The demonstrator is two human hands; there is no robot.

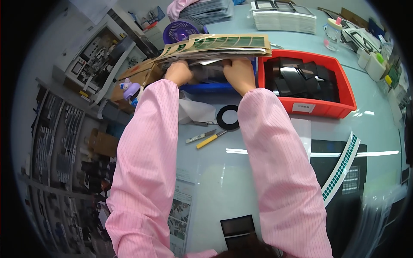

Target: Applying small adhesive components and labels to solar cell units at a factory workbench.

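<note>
Both my arms reach forward in pink striped sleeves over a blue bin (206, 88). A stack of tan-edged sheets with green cells (228, 42) lies across the bin's far side. My left hand (179, 73) is closed at the stack's front left edge, its fingertips hidden. Further right, my right hand (240, 75) is curled at the front edge beside the red bin; what its fingers hold is hidden. Between the hands, dark and clear film-like pieces (210, 73) show inside the blue bin.
A red bin (349, 103) holds dark flat pieces. Nearer lie a black tape roll (228, 126), a yellow-handled knife (211, 139) and a strip with green squares (340, 167). A purple fan (180, 31) and stacked white trays (282, 21) stand behind. Two dark panels (238, 225) lie close by.
</note>
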